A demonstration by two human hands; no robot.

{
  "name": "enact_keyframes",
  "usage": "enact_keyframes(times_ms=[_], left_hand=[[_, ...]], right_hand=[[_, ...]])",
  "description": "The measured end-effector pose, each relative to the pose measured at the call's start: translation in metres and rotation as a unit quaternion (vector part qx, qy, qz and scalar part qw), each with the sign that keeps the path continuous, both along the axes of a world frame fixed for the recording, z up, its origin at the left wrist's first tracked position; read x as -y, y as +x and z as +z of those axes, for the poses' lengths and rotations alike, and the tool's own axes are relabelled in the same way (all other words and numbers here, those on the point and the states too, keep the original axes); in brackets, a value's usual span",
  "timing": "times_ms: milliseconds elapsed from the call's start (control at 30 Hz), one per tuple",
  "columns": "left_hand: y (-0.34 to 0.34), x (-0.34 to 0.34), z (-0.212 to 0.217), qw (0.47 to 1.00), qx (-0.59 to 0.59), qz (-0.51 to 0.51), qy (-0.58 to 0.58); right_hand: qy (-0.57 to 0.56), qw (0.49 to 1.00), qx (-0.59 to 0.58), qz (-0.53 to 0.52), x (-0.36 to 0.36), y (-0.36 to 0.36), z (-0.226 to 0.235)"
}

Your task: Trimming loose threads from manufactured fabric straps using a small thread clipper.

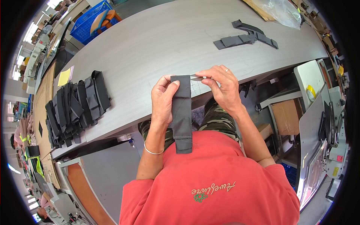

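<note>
My left hand (pixel 163 98) is closed on a dark grey fabric strip (pixel 182 112), thumb in front near its upper end. The strip hangs down over the table edge to my lap, with a fold and loose threads on it. My right hand (pixel 222 86) pinches small thread snips (pixel 197 77), whose thin pointed blades reach toward the strip's upper right edge. Most of the snips are hidden by my fingers. Whether the blades touch the fabric I cannot tell.
A pile of similar dark strips (pixel 77 107) lies at the left of the grey table (pixel 142 48), beside a yellow paper pad (pixel 65 77). More strips (pixel 245 37) lie at the far right, near a clear plastic bag (pixel 283 13). A blue crate (pixel 88 23) stands beyond the table.
</note>
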State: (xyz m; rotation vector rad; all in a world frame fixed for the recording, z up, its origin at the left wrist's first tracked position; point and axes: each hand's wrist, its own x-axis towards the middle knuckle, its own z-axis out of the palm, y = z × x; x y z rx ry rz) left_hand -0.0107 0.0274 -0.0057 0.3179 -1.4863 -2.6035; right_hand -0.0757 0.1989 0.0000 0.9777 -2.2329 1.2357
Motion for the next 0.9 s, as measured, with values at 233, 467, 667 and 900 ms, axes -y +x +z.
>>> enact_keyframes(times_ms=[233, 467, 667, 900], left_hand=[[-0.002, 0.003, -0.001, 1.0, -0.003, 0.008, -0.017], [-0.005, 0.003, -0.005, 1.0, 0.007, 0.014, 0.006], [-0.014, 0.001, -0.007, 0.999, 0.0, 0.039, -0.036], [0.005, 0.002, -0.001, 0.998, 0.021, -0.029, -0.056]], right_hand=[[0.037, 0.995, -0.089, -0.04, 0.006, -0.004, 0.002], [-0.01, 1.0, 0.022, -0.011, 0.004, -0.005, 0.002], [0.012, 0.978, 0.19, 0.09, 0.012, 0.015, 0.022], [-0.076, 0.974, 0.203, 0.065, 0.014, 0.011, -0.001]])
